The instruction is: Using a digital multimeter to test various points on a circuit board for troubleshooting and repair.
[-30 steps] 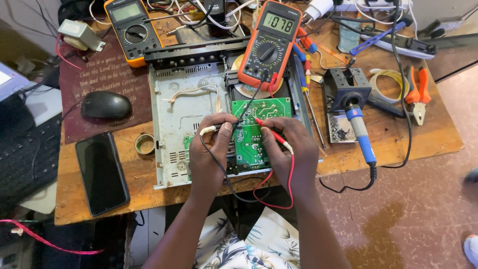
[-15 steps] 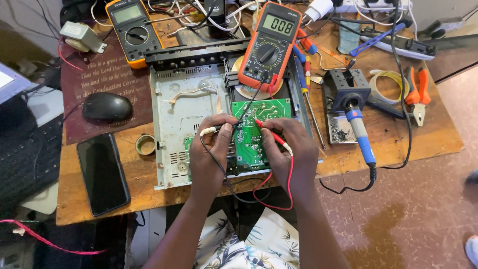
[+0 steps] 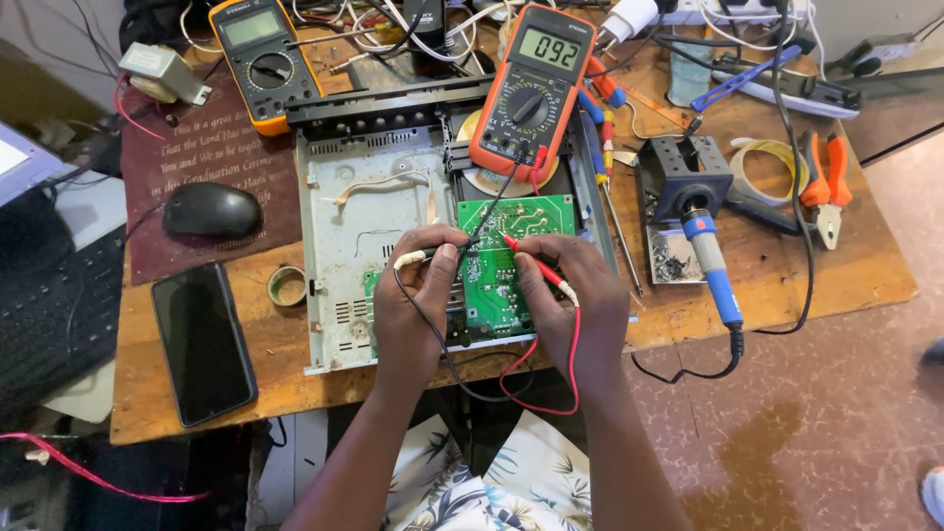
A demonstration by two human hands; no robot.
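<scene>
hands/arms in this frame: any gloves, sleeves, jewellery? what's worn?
Both hands are bare: the left hand and right hand show no gloves, rings or watch. Forearms are uncovered to the frame's bottom edge, no sleeves visible. Below them lies white fabric with a dark leaf print.

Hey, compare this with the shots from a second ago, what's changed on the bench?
Hardly anything moved. The left hand still holds the black probe and the right hand the red probe, both tips on the green circuit board. Only the reading on the orange multimeter changed. The phone, mouse and soldering iron stayed put.
</scene>
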